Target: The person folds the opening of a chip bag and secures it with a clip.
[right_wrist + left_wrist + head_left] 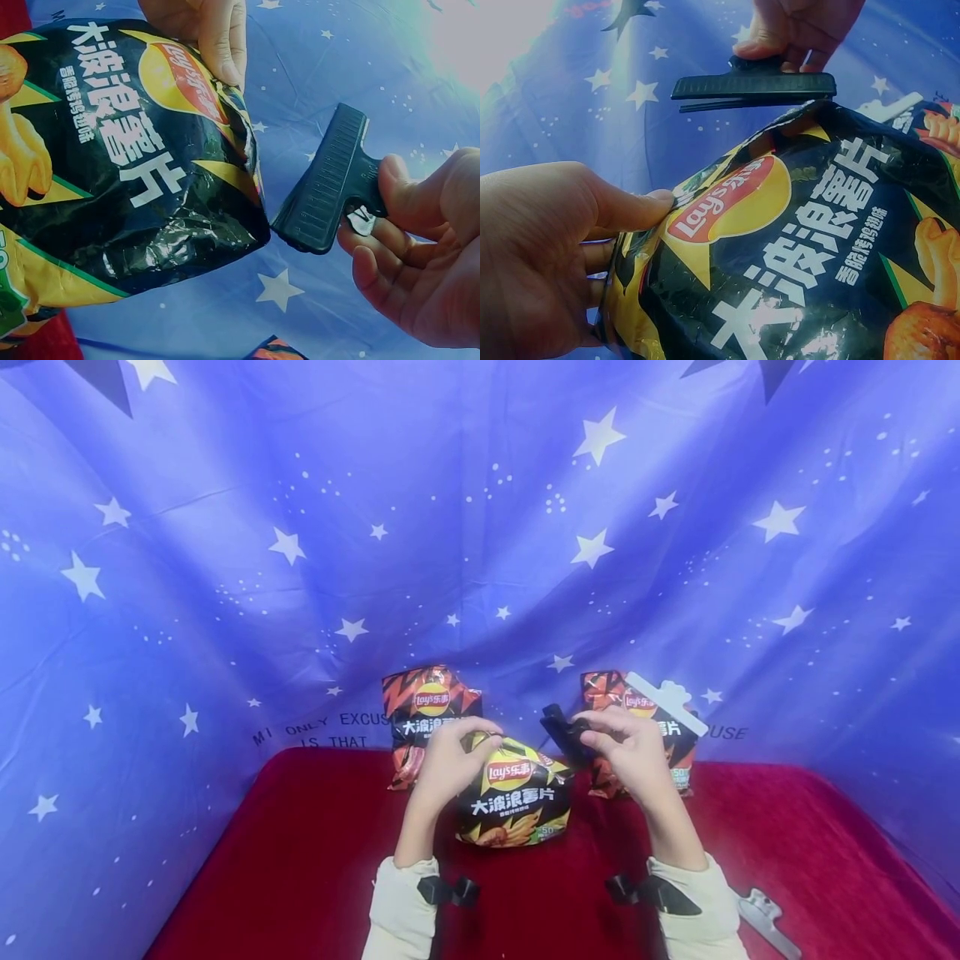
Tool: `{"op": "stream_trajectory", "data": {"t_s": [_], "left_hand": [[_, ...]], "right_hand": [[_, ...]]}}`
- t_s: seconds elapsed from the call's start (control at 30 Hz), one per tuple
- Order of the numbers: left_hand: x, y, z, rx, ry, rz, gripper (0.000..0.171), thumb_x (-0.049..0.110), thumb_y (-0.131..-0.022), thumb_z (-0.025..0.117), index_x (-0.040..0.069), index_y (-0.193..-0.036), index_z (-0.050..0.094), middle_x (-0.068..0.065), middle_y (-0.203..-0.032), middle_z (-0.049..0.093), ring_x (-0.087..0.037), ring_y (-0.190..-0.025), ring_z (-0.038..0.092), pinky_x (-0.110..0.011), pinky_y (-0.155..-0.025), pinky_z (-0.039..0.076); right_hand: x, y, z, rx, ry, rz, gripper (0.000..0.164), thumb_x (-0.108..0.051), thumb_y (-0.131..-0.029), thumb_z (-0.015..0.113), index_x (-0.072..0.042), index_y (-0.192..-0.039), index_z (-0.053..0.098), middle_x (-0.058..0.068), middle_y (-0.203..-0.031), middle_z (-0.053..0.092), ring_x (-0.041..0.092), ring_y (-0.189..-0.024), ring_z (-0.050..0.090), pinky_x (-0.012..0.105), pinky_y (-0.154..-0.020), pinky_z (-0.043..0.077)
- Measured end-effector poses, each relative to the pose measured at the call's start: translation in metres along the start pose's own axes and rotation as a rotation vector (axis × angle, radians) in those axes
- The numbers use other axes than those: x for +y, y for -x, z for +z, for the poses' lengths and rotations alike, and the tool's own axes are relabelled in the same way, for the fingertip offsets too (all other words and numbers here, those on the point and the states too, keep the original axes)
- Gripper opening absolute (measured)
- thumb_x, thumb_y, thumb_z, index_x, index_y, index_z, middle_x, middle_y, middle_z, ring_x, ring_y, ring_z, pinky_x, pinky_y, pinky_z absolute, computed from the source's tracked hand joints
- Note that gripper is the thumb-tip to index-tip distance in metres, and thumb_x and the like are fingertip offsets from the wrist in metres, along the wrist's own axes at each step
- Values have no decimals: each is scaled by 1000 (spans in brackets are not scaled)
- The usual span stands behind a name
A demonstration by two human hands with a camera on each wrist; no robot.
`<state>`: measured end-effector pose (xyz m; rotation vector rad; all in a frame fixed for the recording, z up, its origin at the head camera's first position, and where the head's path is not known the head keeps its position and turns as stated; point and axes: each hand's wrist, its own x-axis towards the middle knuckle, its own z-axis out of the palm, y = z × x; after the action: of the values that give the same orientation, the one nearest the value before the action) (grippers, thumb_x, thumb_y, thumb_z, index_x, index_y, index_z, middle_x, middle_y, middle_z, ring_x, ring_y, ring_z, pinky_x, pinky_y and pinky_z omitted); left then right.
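Observation:
A black and yellow chip bag (513,802) hangs tilted above the red table, its top edge pinched between the thumb and fingers of my left hand (457,760). My right hand (630,752) holds a black bag clip (564,735) by its handles, thumb on one side and fingers on the other. In the right wrist view the clip (322,180) stands beside the free top corner of the bag (135,127), its jaws slightly parted. From the left wrist view, the clip (754,88) appears just past the bag's top edge; whether they touch, I cannot tell.
An orange and black chip bag (405,693) stands behind my left hand. Another orange chip bag (600,687) at the right carries a white clip (667,700) across its top. A silver clip (768,922) lies on the red cloth (300,860) by my right sleeve. Starry blue fabric (465,527) hangs behind.

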<state>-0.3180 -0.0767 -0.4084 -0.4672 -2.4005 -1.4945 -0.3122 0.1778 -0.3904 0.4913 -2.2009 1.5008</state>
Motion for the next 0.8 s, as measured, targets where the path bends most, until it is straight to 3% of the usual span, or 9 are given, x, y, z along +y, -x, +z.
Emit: {"op": "stream_trajectory", "data": {"t_s": [0.1,0.33,0.53,0.63,0.8], "left_hand": [[0,0,-1,1,4,-1,13,13,-92,74,13,-105,78,-3,-106,77,-21,-102,69,-43,-91,56],[2,0,-1,0,10,-1,13,13,-92,75,13,-105,78,-4,-106,77,-21,-100,69,-43,-90,57],[2,1,-2,-4,12,-3,14,13,-92,74,11,-106,78,-5,-106,77,-22,-103,69,-44,-91,56],[1,1,-1,-7,13,-4,14,13,-93,74,13,-106,78,-4,-107,77,-22,-103,69,-43,-91,57],[1,1,-1,-8,18,-8,14,12,-93,74,14,-106,78,-4,-107,77,-21,-103,69,-42,-90,58]], "right_hand": [[0,1,1,-23,51,-14,24,9,-81,76,4,-104,78,16,-87,69,4,-76,53,17,-68,46],[3,1,5,-73,118,-36,24,10,-81,74,2,-103,78,8,-80,61,9,-75,47,19,-69,43],[-1,1,8,-8,154,-31,23,9,-82,74,0,-103,79,12,-82,65,8,-76,48,18,-67,43],[-2,1,7,20,134,-15,22,9,-82,75,0,-102,79,14,-82,65,6,-69,51,18,-60,47],[-1,1,7,5,124,8,22,9,-81,75,1,-102,79,11,-77,62,6,-65,49,19,-55,46]]}}
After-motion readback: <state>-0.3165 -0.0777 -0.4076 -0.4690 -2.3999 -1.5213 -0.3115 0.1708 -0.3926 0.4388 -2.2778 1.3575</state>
